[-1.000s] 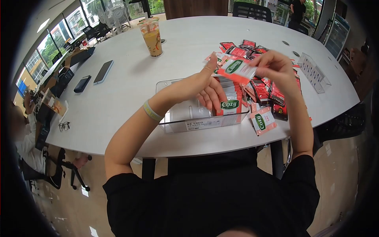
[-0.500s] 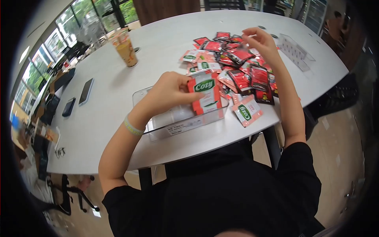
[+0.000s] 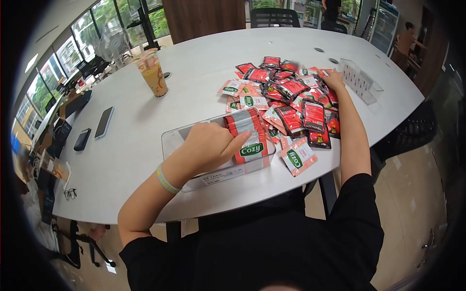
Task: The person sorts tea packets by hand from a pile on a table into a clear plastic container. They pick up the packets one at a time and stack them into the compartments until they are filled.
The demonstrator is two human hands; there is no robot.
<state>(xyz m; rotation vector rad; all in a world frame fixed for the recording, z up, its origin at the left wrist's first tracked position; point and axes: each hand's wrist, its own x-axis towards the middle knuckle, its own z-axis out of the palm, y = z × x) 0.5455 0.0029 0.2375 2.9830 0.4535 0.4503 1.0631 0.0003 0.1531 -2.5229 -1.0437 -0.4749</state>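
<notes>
A clear plastic box (image 3: 171,145) stands near the table's front edge, with a row of red and white Cozy sachets (image 3: 251,150) standing in its right part. My left hand (image 3: 208,148) is over the box, fingers curled down against the sachets and thumb lying along them. To the right spreads a loose pile of black-and-red packets (image 3: 313,115) and pink-and-white Cozy sachets (image 3: 298,157). At the pile's far right edge, my right hand (image 3: 333,80) reaches down onto a pink sachet, its fingertips partly hidden.
Another clear holder (image 3: 359,82) lies right of the pile. A drink cup (image 3: 155,80) stands at the back left, near a phone (image 3: 104,122) and a dark case (image 3: 82,139). Eyeglasses (image 3: 70,194) lie far left. People are in the background.
My right hand has gone from above the pile down to its right edge. My left hand has lowered, and the sachet it held tilted up now sits lower in the box. The view has shifted.
</notes>
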